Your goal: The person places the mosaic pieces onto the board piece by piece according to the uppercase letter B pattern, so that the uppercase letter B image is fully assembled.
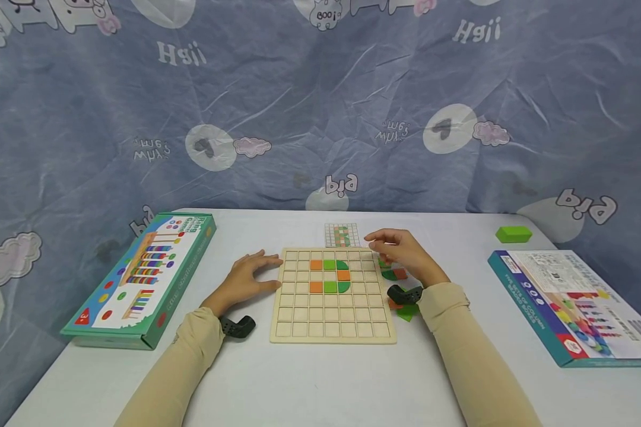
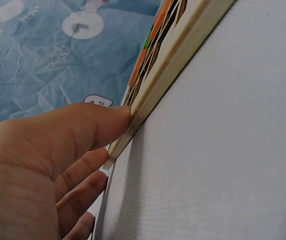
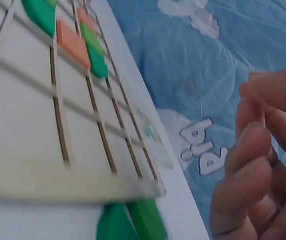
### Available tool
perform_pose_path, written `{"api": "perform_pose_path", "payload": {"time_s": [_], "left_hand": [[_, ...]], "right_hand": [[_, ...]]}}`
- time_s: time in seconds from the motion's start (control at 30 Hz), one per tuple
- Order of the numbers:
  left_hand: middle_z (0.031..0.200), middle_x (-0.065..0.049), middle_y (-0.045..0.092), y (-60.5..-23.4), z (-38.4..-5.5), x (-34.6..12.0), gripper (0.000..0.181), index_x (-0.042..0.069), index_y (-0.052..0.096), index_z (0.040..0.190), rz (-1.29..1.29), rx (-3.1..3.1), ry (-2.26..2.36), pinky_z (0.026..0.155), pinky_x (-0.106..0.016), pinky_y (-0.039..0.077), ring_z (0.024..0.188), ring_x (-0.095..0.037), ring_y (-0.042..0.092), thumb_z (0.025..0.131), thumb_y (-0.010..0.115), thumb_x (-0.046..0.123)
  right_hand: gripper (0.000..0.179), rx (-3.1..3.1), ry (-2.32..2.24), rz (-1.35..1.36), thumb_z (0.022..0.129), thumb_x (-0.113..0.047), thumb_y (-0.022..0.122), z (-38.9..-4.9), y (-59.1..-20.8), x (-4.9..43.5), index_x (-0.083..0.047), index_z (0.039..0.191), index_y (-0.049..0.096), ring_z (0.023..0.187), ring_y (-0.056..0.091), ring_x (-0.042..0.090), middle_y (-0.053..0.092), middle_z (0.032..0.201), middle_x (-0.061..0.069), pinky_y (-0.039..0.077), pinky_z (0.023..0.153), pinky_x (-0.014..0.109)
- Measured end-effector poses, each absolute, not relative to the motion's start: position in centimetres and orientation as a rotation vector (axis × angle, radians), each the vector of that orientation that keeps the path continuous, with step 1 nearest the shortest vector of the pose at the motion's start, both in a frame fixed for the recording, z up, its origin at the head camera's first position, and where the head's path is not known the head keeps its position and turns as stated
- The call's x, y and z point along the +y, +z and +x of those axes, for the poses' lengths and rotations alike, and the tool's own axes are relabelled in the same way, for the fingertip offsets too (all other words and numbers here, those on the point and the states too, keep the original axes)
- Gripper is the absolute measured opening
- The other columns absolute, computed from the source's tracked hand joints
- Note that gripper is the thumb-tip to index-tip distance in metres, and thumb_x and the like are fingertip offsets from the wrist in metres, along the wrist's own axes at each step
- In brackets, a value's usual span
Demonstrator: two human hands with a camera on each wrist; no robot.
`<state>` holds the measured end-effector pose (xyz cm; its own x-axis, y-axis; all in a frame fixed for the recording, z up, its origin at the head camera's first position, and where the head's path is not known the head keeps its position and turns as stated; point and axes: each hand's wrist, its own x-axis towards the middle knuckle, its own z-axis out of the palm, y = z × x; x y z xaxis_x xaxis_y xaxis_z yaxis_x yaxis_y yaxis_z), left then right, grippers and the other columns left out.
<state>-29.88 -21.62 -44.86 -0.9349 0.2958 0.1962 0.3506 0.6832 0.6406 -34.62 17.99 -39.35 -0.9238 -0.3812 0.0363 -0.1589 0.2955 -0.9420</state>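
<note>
Apparently, seven tiles (image 1: 329,264) sit in our wooden grid board (image 1: 332,313) at twelve o'clock; loose tiles (image 1: 400,273) remain at its three. Our spread left hand (image 1: 242,280) touches its nine; our right hand (image 1: 403,252)'s hold we cannot tell.

Flat pale grid board (image 1: 332,308), partly filled
</note>
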Motion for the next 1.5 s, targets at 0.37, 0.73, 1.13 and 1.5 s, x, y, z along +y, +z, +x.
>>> {"api": "perform_pose_path", "payload": {"time_s": [0.37, 0.73, 1.13, 1.5], "left_hand": [[0.157, -0.015, 0.059, -44.9, -29.9, -21.6, 0.055, 0.006, 0.07, 0.141, -0.542, -2.815, -1.096, 0.133, -0.062, 0.011, 0.16, -0.045, 0.032, 0.091, 0.084, 0.022], [0.156, -0.015, 0.06, -44.9, -29.9, -21.6, 0.054, 0.006, 0.071, 0.141, -0.542, -2.808, -1.104, 0.133, -0.062, 0.012, 0.159, -0.045, 0.032, 0.091, 0.084, 0.02], [0.157, -0.015, 0.059, -45.0, -30.0, -21.6, 0.053, 0.007, 0.071, 0.14, -0.529, -2.816, -1.1, 0.133, -0.062, 0.011, 0.159, -0.045, 0.032, 0.09, 0.084, 0.021], [0.156, -0.015, 0.06, -45.2, -30.1, -21.7, 0.054, 0.007, 0.071, 0.141, -0.533, -2.809, -1.107, 0.133, -0.062, 0.011, 0.16, -0.045, 0.032, 0.09, 0.084, 0.022]], "right_hand": [[0.041, 2.454, -1.696, -0.308, 0.107, -0.018, 0.068, -35.7, -41.3, 21.3, 0.008, 0.139, 0.065, 0.065, 0.045, 0.013, 0.059, 0.083, 0.001, 0.042, 0.059, 0.026], [0.04, 2.43, -1.593, -0.285, 0.103, -0.011, 0.072, -35.7, -41.9, 22.9, 0.01, 0.137, 0.066, 0.063, 0.045, 0.009, 0.068, 0.095, -0.003, 0.043, 0.059, 0.024], [0.039, 2.573, -1.416, -0.35, 0.093, -0.01, 0.08, -35.3, -41.9, 22.2, 0.009, 0.126, 0.073, 0.071, 0.048, 0.015, 0.066, 0.096, 0.005, 0.042, 0.059, 0.027], [0.035, 2.662, -1.372, -0.238, 0.095, -0.012, 0.079, -35.4, -42.2, 22.0, 0.007, 0.124, 0.072, 0.07, 0.049, 0.016, 0.062, 0.09, 0.004, 0.043, 0.06, 0.028]]}}
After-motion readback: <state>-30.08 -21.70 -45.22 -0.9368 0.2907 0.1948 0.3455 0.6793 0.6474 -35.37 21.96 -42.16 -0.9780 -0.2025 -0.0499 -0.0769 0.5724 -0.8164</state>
